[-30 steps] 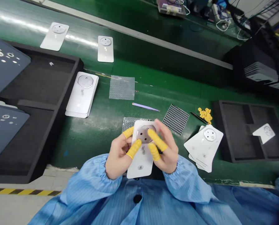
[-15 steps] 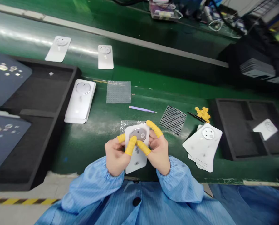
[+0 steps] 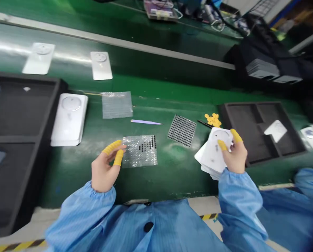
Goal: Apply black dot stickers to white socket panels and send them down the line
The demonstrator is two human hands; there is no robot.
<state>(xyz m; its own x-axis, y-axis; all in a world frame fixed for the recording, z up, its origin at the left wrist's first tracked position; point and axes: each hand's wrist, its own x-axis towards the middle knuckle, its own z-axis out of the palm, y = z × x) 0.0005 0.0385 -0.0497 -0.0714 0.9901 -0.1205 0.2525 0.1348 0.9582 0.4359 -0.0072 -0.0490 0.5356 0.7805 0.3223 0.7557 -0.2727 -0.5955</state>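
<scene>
My left hand point(image 3: 106, 166), with yellow finger cots on thumb and forefinger, holds nothing; its fingers are apart. Its fingertips are at the left edge of a clear sheet point(image 3: 139, 159) partly covered with small black pieces; I cannot tell whether they touch it. My right hand point(image 3: 234, 154), also in yellow finger cots, grips the right edge of a white phone back cover point(image 3: 213, 154) with a round camera area. This cover lies over a fanned pile of similar white covers point(image 3: 200, 155).
Purple tweezers point(image 3: 146, 122) and a full sheet of black pieces point(image 3: 182, 130) lie mid-table. Yellow finger cots point(image 3: 213, 120) sit before a black tray point(image 3: 236, 105). At left are a cover stack point(image 3: 68, 126) and a larger black tray point(image 3: 41, 78). Another clear sheet point(image 3: 117, 106) lies behind.
My right hand has carried the phone back cover from in front of me to the pile on the right. My left hand has let go of it and moved left. The view has shifted right.
</scene>
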